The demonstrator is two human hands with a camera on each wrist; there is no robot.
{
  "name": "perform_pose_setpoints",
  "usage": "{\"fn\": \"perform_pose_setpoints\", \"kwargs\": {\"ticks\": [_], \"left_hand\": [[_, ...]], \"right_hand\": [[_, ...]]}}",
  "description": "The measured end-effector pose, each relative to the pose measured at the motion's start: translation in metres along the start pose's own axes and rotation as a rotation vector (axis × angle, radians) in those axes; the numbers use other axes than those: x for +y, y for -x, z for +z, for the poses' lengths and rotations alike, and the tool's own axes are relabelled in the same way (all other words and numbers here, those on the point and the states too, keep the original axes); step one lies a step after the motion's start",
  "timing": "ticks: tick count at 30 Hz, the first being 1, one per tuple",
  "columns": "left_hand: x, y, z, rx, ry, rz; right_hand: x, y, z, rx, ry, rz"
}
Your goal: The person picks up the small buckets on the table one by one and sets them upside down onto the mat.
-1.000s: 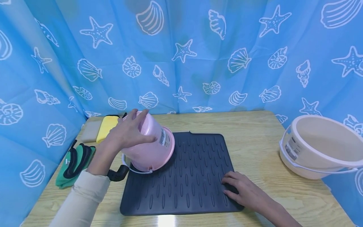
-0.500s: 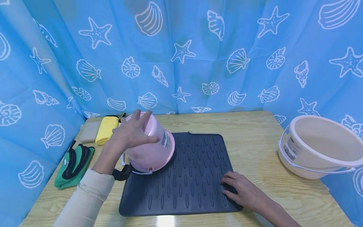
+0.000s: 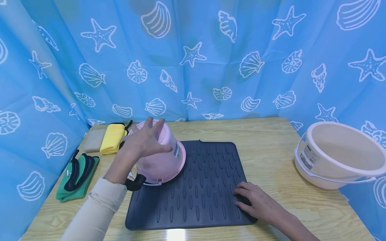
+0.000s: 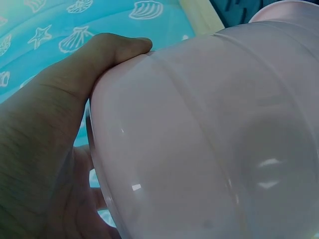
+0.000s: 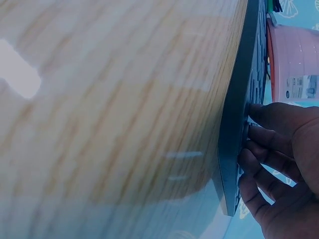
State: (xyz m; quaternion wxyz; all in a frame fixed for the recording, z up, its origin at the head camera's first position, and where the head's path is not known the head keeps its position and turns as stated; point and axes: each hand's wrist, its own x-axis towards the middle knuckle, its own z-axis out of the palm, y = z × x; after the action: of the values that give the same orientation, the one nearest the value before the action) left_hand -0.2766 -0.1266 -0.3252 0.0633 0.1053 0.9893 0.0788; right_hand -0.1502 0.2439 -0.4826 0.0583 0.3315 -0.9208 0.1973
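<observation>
A pink bucket (image 3: 161, 167) stands base-up toward the left back of a dark ribbed mat (image 3: 196, 201), leaning slightly. My left hand (image 3: 143, 142) spans the bucket's base, fingers spread over its far side. In the left wrist view the thumb of my left hand (image 4: 65, 89) hooks over the base edge of the pink bucket (image 4: 199, 134). Near the mat's right front edge, my right hand (image 3: 257, 202) rests with loosely bent fingers. The right wrist view shows the fingertips of this right hand (image 5: 284, 154) touching the ribbed top of the mat (image 5: 232, 134).
A cream bucket (image 3: 327, 160) stands upright at the table's right side. On the left lie a green folded item with black loops (image 3: 73, 179), a yellow folded cloth (image 3: 111, 139) and a beige one (image 3: 94, 140). A blue patterned curtain (image 3: 211, 50) encloses the table (image 3: 265, 144).
My left hand has shifted slightly right, and the pink bucket's base has tipped the same way while its rim stays about where it was. The right hand stays on the mat.
</observation>
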Motion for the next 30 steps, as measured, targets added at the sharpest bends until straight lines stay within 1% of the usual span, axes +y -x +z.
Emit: {"fn": "perform_pose_setpoints", "kwargs": {"ticks": [9, 16, 23, 30], "left_hand": [[0.005, -0.003, 0.002, -0.001, -0.011, -0.004], [0.01, -0.006, 0.005, -0.021, -0.018, -0.025], [0.016, -0.009, 0.007, -0.024, -0.024, -0.018], [0.022, -0.012, 0.009, -0.036, -0.043, -0.023]], "right_hand": [[0.002, -0.001, 0.004, 0.002, 0.006, 0.015], [0.002, 0.0, 0.004, 0.02, -0.004, -0.007], [0.003, 0.001, 0.003, 0.035, 0.009, -0.022], [0.003, 0.001, 0.003, 0.04, -0.014, -0.038]]}}
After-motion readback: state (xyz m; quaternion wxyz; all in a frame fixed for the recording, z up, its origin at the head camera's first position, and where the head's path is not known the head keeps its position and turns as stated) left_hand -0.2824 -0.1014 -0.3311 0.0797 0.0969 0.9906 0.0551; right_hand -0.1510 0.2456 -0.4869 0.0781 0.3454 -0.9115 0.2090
